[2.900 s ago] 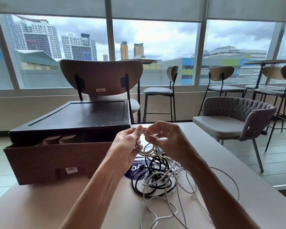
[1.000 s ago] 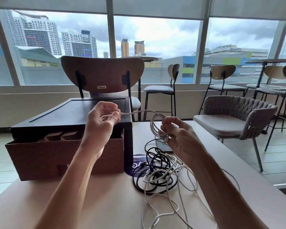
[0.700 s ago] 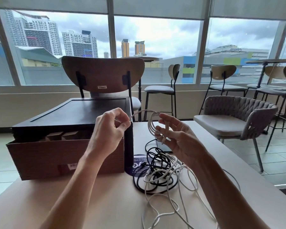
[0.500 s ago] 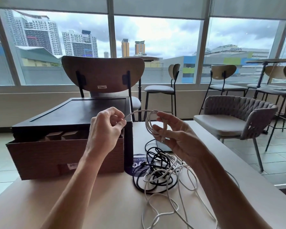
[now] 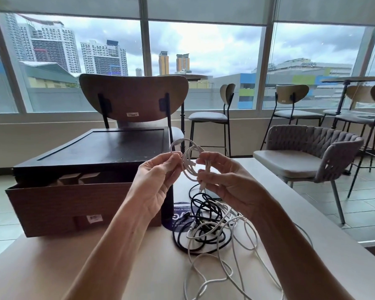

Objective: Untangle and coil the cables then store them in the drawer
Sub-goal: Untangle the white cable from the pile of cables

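A small coil (image 5: pixel 188 164) of thin, smooth white cable, wound in several round turns, is held upright above the table (image 5: pixel 74 267), near the centre of the view. Its 9 o'clock side is pinched between the thumb and forefinger of the left hand (image 5: pixel 158 180), where one loose loop rises toward 12 o'clock. Its 3 o'clock side is gripped by the right hand (image 5: pixel 227 182), whose fingers are curled round the gathered turns with the thumb pressed against them.

From the coil a strand drops toward 6 o'clock into a tangle lying on the pale, matte tabletop. There a glossy black cable (image 5: pixel 206 215) is bunched in rough rings, and the white cable (image 5: pixel 225 267) is threaded through it and sprawls in wide, irregular loops toward 5 and 6 o'clock. A round dark sticker (image 5: pixel 179 215) with white print is partly covered by the tangle.

At 9 o'clock of the hands a drawer (image 5: pixel 69 204) with a brown wood-grain front is seen pulled out of a dark, flat-topped box (image 5: pixel 108 148); blocky wooden dividers show inside it, and a small white label is fixed low on its front. No cable can be seen in the drawer.

Behind the box, at 12 o'clock, a chair (image 5: pixel 134 94) with a curved plywood back is placed. At 3 o'clock a grey woven armchair (image 5: pixel 312 148) with a padded seat stands on the tiled floor.
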`<state>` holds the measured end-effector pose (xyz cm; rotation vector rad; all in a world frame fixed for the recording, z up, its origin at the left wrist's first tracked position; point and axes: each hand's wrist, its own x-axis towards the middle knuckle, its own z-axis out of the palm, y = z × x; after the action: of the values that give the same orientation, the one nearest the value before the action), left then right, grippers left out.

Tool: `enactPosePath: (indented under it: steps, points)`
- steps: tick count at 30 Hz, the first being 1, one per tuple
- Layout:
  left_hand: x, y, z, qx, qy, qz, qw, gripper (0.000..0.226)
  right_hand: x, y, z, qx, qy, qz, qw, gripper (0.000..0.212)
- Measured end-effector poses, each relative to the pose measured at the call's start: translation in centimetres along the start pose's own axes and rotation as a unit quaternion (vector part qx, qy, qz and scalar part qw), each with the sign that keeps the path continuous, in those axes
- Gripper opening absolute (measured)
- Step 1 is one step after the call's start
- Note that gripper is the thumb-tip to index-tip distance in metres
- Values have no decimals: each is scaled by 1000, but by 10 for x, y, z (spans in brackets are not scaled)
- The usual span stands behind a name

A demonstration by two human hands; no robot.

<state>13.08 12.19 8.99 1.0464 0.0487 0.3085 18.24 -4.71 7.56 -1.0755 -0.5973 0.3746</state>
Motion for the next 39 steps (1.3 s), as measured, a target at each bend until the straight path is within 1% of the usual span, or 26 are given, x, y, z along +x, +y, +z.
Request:
enactPosePath:
  steps: [3,6,10,14,16,19,21,26,29,32,35,37,39]
  points:
    - [1,0,-3,8,-11,-32,999,8,0,2,-1,-81,6,-6,997,36]
    - [1,0,-6,34,-48,-53,997,11,0,3,0,-118,28,-22,992,34]
    - [1,0,-6,94,-106,-56,988,20,1,6,0,-137,51,-57,988,33]
    - [0,1,-6,133,-134,-47,981,29,3,11,-1,-188,70,-95,975,34]
    - [0,0,-6,128,-123,-34,984,25,2,13,2,-208,72,-102,970,33]
    - [1,-2,-5,103,-74,-23,992,13,2,13,5,-231,67,-112,964,26]
    - [2,-2,-4,105,-60,-16,993,10,2,13,8,-242,65,-115,961,23]
    - [1,-6,0,167,-56,12,984,3,7,16,8,-290,119,-123,942,13]
    - [0,-8,2,190,-42,24,981,3,9,17,9,-330,119,-124,928,12]
    - [3,-5,-1,148,-35,-13,988,5,11,14,12,-379,119,-127,909,11]
    - [7,2,-6,49,-10,-67,996,7,10,9,10,-411,140,-134,891,13]
    - [8,5,-7,10,-4,-81,997,10,7,5,10,-414,139,-135,889,18]
    - [8,6,-5,-1,-17,-76,997,14,4,1,11,-412,125,-126,894,18]
